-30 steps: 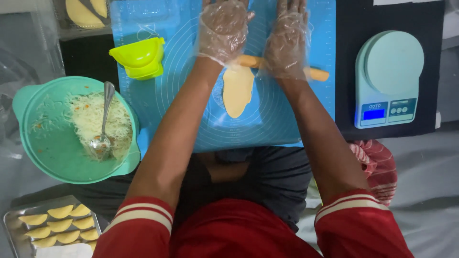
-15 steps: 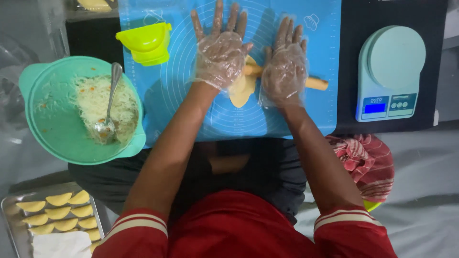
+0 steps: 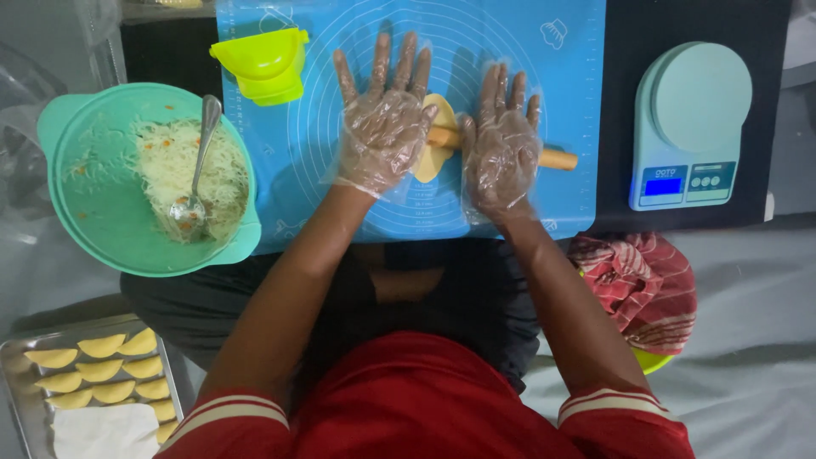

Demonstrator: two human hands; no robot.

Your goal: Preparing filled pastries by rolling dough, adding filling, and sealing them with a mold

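Note:
Both my hands wear clear plastic gloves and lie flat, fingers spread, on a wooden rolling pin (image 3: pixel 557 159) that lies across the blue baking mat (image 3: pixel 314 161). My left hand (image 3: pixel 384 127) presses the pin's left part, my right hand (image 3: pixel 501 146) its middle. A thin yellow piece of dough (image 3: pixel 432 144) shows between the hands, under the pin. The pin's right end sticks out past my right hand.
A teal bowl (image 3: pixel 102 225) of shredded filling with a metal spoon (image 3: pixel 195 174) stands at left. A yellow-green dumpling mould (image 3: pixel 263 61) sits above it. A pale green kitchen scale (image 3: pixel 690 127) stands at right. A tray (image 3: pixel 17 399) of folded yellow pastries lies bottom left, a striped cloth (image 3: pixel 637 285) bottom right.
Both hands have rolled the pin back toward me over the dough. The dough, earlier seen long and uncovered below the pin, is now mostly hidden between my palms.

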